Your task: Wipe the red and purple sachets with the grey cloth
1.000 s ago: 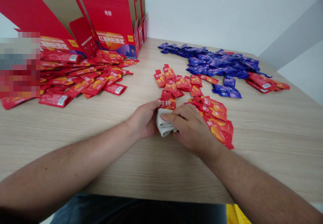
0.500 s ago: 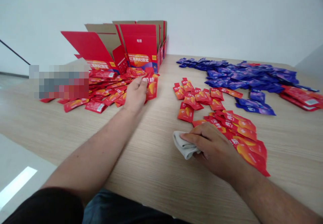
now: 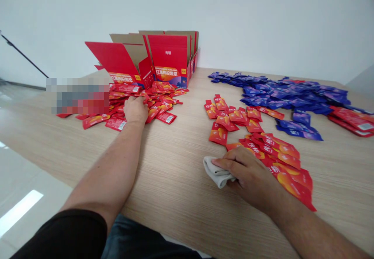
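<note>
My left hand [image 3: 136, 109] reaches into the heap of red pouches [image 3: 122, 107] at the left, fingers curled down among them. The fingertips are partly hidden, so what they grip cannot be made out. A folded white cloth [image 3: 217, 172] is pinched in my right hand [image 3: 247, 169], between thumb and fingers, low over the table. Just beyond and beside that hand lie large red-orange pouches [image 3: 292, 177], overlapping in a row. Smaller red pouches [image 3: 229, 117] with spouts form a loose group behind them.
Red cardboard boxes [image 3: 169, 58] with raised flaps stand behind the left heap. Many blue-purple pouches [image 3: 286, 91] spread across the back right of the wooden table [image 3: 163, 165]. Larger red packets [image 3: 352, 119] lie at the right edge. A blurred patch covers the far left.
My left hand has moved left, from a red pouch at the heap's right side into the heap's middle. The right hand keeps the cloth in about the same place. The view has shifted slightly.
</note>
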Demonstrator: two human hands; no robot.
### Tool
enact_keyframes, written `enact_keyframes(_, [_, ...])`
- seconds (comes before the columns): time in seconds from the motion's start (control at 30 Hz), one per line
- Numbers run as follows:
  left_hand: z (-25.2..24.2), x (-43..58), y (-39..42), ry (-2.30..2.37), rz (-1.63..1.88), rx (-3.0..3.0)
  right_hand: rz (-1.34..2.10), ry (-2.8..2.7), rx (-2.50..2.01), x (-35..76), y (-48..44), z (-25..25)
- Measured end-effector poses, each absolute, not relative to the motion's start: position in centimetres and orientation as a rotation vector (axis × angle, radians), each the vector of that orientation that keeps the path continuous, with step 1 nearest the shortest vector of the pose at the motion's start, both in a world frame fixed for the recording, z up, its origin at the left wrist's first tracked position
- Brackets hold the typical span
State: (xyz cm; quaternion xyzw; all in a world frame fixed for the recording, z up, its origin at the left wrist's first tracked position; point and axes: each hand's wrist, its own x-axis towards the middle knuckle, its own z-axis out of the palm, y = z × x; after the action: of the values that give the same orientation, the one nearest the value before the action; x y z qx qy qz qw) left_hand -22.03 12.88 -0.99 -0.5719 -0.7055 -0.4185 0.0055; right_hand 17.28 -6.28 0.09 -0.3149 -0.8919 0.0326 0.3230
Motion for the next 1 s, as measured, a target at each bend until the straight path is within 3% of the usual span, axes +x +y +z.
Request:
enact_keyframes(0.1, [-0.6, -21.7, 12.6, -2.217, -1.329, -1.824, 0.097, -2.340, -0.827, 17.4, -6.2, 0.0])
enact_keyframes(0.33, [1.2, -14.4, 10.5, -2.004, -1.000, -2.080, 0.148, -2.354, -0.847, 17.0, -6.3, 0.1])
enact_keyframes(0.63, [-0.7, -4.7, 6.1, -0.982, -0.895, -3.272, 0.165, -2.394, -0.862, 17.1, -6.1, 0.6])
enact_keyframes(1.0, [-1.5, -2.2, 3.8, -0.980, -0.206, -2.974, 0.186, -2.385, -0.870, 17.2, -5.7, -0.2])
